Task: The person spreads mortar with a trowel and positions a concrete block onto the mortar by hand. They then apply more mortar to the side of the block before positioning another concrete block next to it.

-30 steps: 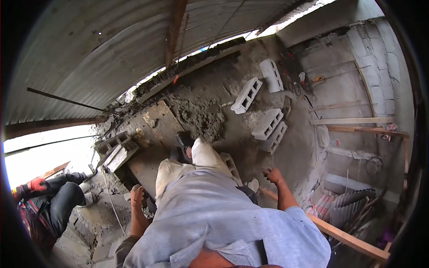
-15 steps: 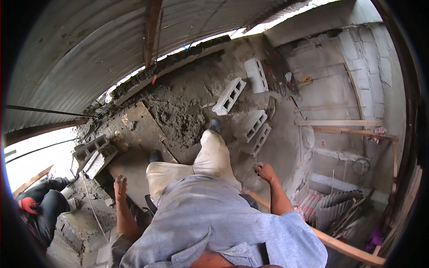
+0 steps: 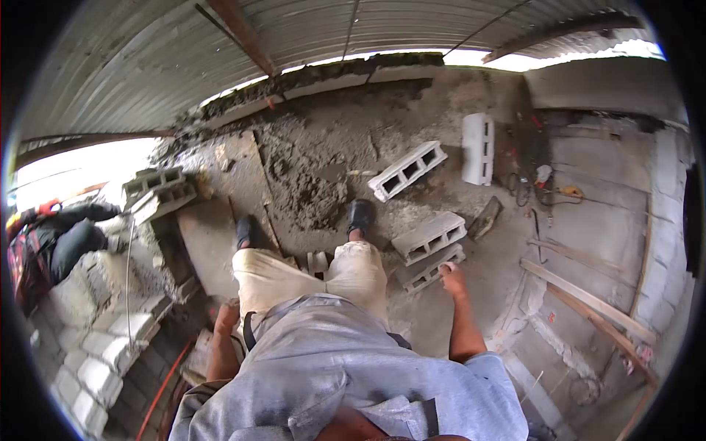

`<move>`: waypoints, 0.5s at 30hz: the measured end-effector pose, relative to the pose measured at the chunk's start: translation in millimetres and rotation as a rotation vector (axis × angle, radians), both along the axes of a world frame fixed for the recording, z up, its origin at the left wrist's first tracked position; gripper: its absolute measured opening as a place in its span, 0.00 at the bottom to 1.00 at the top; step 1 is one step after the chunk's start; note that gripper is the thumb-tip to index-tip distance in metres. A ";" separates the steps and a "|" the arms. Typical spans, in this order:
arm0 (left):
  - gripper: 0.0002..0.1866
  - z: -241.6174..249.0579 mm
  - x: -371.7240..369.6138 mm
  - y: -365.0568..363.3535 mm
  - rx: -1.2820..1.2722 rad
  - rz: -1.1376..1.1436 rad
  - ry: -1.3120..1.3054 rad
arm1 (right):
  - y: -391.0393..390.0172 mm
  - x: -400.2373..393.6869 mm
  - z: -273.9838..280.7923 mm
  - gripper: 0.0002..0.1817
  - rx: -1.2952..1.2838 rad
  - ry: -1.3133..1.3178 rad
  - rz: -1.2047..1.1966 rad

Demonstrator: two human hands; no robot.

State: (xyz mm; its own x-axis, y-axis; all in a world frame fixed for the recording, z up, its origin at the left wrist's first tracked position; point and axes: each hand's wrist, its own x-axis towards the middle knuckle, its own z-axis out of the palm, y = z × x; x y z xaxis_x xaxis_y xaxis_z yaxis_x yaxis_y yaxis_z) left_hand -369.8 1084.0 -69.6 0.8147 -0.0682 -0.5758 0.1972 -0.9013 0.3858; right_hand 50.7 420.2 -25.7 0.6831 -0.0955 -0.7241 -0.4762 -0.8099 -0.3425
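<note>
My left hand (image 3: 229, 314) hangs low beside my left hip, apart from the blocks; its fingers are too small and turned away to make out. On the other side, my right hand (image 3: 451, 279) is held out from my body with its fingers curled in, and nothing shows in it. Nearest to it are two stacked hollow concrete blocks, the upper block (image 3: 429, 237) resting on the lower block (image 3: 435, 269). Ahead lies another hollow block (image 3: 408, 170), and a further block (image 3: 479, 149) sits to its right. A heap of wet mortar (image 3: 312, 198) spreads before my feet.
Two more blocks (image 3: 160, 192) stand at the left by a board (image 3: 209, 246). A co-worker (image 3: 70, 239) with a red glove crouches at the far left. Planks (image 3: 588, 298) lie at the right, near cables and a yellow tool (image 3: 570, 192). Corrugated sheets (image 3: 316, 33) hang low ahead.
The view has turned to the right and my legs have shifted, with the feet now more side by side. My right hand appears closer to the stacked blocks.
</note>
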 end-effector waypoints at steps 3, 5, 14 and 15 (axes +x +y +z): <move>0.11 26.6 4.9 -43.7 0.166 0.309 0.132 | -30.7 17.9 -45.3 0.15 0.015 0.069 -0.007; 0.12 25.5 -6.0 -36.7 0.234 0.156 0.278 | -31.0 29.6 -74.2 0.14 0.005 0.078 0.062; 0.21 9.2 137.2 -45.8 -0.066 1.024 -0.017 | 148.4 111.2 -130.1 0.16 0.243 0.228 0.126; 0.22 5.6 175.9 -53.0 -0.171 1.148 0.002 | 178.4 124.0 -123.2 0.18 0.264 0.253 0.081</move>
State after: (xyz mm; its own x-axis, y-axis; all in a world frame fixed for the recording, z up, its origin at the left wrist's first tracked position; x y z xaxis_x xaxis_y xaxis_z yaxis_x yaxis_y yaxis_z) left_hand -193.9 1031.0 -64.0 0.4472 0.6335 -0.6315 0.8655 -0.1283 0.4842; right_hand 174.8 598.6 -148.9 0.4771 0.1639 -0.8634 -0.5108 -0.7477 -0.4242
